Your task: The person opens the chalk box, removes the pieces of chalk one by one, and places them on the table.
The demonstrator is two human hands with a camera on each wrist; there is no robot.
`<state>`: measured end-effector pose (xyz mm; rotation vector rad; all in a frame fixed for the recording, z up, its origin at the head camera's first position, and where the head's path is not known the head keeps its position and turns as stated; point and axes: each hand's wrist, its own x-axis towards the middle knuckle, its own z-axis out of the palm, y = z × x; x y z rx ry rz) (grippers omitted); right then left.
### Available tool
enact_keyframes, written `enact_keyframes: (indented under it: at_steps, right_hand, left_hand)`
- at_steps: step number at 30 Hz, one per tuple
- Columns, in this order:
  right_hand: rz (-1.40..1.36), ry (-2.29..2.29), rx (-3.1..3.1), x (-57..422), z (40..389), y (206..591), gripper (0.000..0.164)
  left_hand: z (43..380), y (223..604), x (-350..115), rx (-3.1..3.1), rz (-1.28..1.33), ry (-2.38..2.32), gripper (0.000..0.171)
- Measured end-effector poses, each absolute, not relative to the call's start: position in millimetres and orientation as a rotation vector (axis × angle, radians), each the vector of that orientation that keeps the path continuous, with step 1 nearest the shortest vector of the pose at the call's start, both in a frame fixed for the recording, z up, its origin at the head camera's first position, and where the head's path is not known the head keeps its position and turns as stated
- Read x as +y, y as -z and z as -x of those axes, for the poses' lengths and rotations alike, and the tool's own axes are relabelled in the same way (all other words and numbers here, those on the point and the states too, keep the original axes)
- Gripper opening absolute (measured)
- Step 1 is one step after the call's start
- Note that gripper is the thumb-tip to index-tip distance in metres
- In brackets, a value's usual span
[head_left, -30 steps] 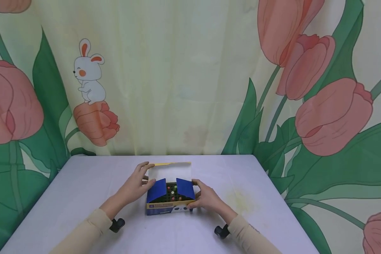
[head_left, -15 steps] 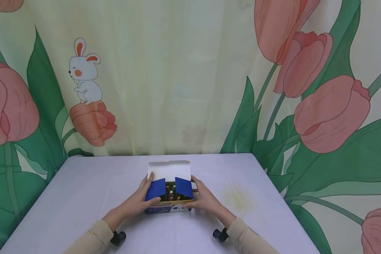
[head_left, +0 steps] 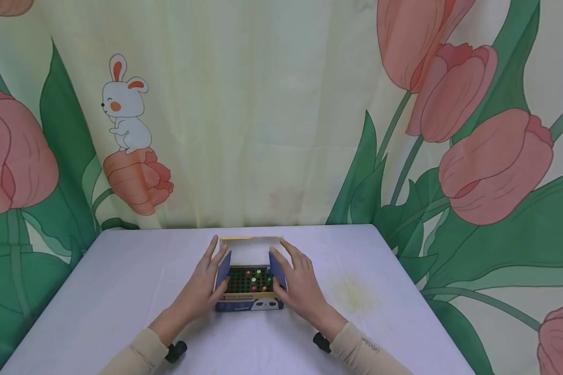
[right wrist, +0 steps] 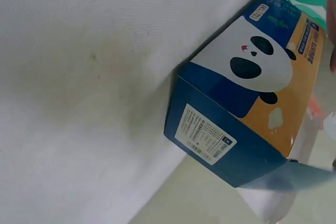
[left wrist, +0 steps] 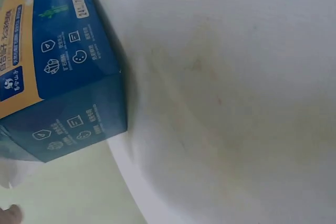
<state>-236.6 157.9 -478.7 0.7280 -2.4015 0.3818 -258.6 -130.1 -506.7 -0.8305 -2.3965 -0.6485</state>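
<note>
A small cardboard box [head_left: 234,305] with a panda on its front stands on the table, its white-lined lid [head_left: 250,252] raised at the back. Two blue side flaps stand up: the left flap [head_left: 223,269] and the right flap [head_left: 276,268]. Between them shows a dark grid of holes [head_left: 239,280] with several small coloured round ends in it, mostly to the right. My left hand [head_left: 196,286] lies along the left flap, fingers extended. My right hand [head_left: 304,284] is at the right flap, fingers spread. Each wrist view shows mainly the box's printed sides [left wrist: 73,35] [right wrist: 252,87].
A white cloth covers the table [head_left: 365,333], with a pale yellowish stain [head_left: 353,291] right of the box. Behind the table's far edge hangs a curtain [head_left: 262,130] printed with tulips and a rabbit. Dark wrist cameras [head_left: 175,351] sit under both wrists.
Both blue flaps, earlier folded inward over the grid, now stand upright, showing more holes. My left hand came down from the lid to the flap; my right hand shifted up from the box's side.
</note>
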Motion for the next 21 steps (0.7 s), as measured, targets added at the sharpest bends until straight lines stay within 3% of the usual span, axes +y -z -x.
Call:
enact_keyframes:
  at_steps: [5, 13, 21]
  right_hand:
    - [-0.874, -0.113, -2.270, 162, 237, 472, 0.069]
    - [-0.789, 0.217, -2.472, 167, 229, 481, 0.034]
    - [-0.751, 0.146, -2.607, 167, 229, 489, 0.036]
  left_hand:
    - [260, 500, -136, -2.245, 0.866, 0.413, 0.076]
    - [252, 500, -135, -2.236, 0.825, 0.088, 0.060]
    - [249, 495, -125, -2.348, 0.668, 0.025, 0.052]
